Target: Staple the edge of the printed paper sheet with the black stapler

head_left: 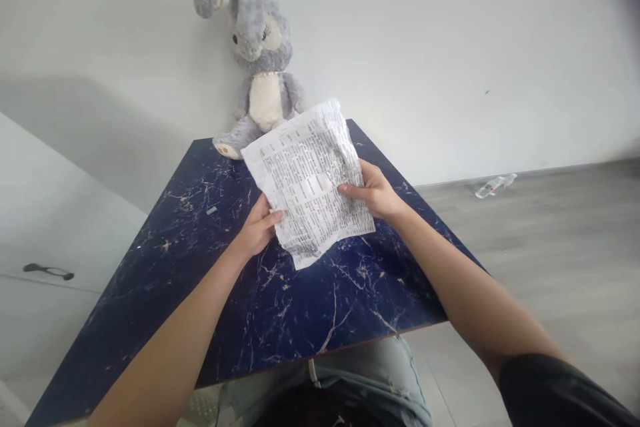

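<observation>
1. Wearing a black sleeve (560, 390) and pale jeans (390, 367), nearest in view.
2. Pinching a crumpled printed sheet (300, 177) by its left edge with the left hand (257, 228), thumb on top.
3. Pinching its right side with the right hand (375, 192), laying that thumb across print.
4. Holding it over a blue marbled table (300, 320), before a seated grey plush rabbit (265, 97).

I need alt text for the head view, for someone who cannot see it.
A person's left hand and right hand hold a creased white sheet of printed paper above a dark blue, marble-patterned table. Behind it, a grey plush rabbit with a cream belly sits at the far end. A clear plastic bottle lies on the grey floor at right.
</observation>
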{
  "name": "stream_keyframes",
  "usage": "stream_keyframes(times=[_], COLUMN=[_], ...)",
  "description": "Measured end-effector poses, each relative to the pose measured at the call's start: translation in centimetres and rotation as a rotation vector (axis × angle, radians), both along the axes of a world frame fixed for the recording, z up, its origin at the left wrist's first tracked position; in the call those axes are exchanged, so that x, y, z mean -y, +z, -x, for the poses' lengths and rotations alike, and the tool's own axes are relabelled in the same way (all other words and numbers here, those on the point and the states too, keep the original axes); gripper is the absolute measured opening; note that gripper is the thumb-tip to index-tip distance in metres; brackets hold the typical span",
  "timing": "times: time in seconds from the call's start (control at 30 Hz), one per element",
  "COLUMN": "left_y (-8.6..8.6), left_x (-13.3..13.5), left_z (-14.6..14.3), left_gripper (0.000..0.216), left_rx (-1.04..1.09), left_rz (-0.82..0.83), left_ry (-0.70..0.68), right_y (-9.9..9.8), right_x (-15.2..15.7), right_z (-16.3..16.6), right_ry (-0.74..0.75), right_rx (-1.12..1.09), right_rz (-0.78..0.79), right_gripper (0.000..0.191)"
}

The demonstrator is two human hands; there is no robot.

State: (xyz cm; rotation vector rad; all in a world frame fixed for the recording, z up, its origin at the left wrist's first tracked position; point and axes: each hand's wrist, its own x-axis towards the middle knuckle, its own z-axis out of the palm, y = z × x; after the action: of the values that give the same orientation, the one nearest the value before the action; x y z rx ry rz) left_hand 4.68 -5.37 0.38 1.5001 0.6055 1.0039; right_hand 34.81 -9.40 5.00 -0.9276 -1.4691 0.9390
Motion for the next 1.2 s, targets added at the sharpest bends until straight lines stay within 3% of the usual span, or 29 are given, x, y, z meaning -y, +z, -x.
stream_keyframes(times=[0.13,0.2,0.33,0.4,0.47,0.53,0.6,0.67,0.77,0.87,0.97,1.1,1.2], left_y=[-0.9,-1.0,-0.5,0.0,0.5,0.7,0.4,-0.1,-0.5,-0.2,0.3,0.2,-0.2], left_x=[0.3,0.4,0.2,-0.1,-0.5,-0.8,-0.7,-0.3,0.9,1.7,2.1,2.7,3.0], left_z=[0.3,0.0,-0.8,-0.8,-0.8,-0.7,-0.8,-1.2,-1.9,-2.3,-2.7,-3.7,-4.1], left_gripper=[0.062,0.061,0.048,0.043,0.048,0.055,0.053,0.065,0.075,0.069,0.072,0.067,0.06], left_rx=[-0.025,-0.028,-0.003,0.005,0.038,0.066,0.04,-0.031,-0.072,-0.03,0.042,0.069,0.085], left_rz=[0.142,0.111,-0.115,-0.188,-0.168,-0.023,0.216,0.404,0.475,0.456,0.416,0.367,0.331], left_ry=[-0.139,-0.083,0.154,0.173,0.176,0.177,0.062,-0.192,-0.482,-0.589,-0.572,-0.43,-0.338], right_y=[0.5,0.5,1.1,1.8,2.7,3.3,3.5,3.1,1.9,0.7,-0.2,-1.6,-2.3], right_x=[0.0,0.0,0.7,1.6,2.6,3.0,2.8,2.1,0.9,0.5,0.4,0.1,0.2], right_z=[-0.8,-0.7,-0.1,0.1,0.2,-0.1,-0.4,-0.5,0.0,0.9,1.9,3.0,3.3], right_ry=[0.071,0.025,-0.181,-0.171,-0.112,-0.09,-0.121,-0.156,-0.129,0.012,0.106,0.217,0.297], right_rx=[0.07,0.128,0.238,0.215,0.153,0.136,0.18,0.21,0.074,-0.087,-0.132,-0.228,-0.37], right_rz=[-0.04,-0.091,-0.208,-0.257,-0.296,-0.325,-0.321,-0.283,-0.311,-0.378,-0.339,-0.248,-0.212], right_gripper=[0.056,0.052,0.033,0.029,0.034,0.046,0.055,0.06,0.064,0.061,0.056,0.062,0.051])
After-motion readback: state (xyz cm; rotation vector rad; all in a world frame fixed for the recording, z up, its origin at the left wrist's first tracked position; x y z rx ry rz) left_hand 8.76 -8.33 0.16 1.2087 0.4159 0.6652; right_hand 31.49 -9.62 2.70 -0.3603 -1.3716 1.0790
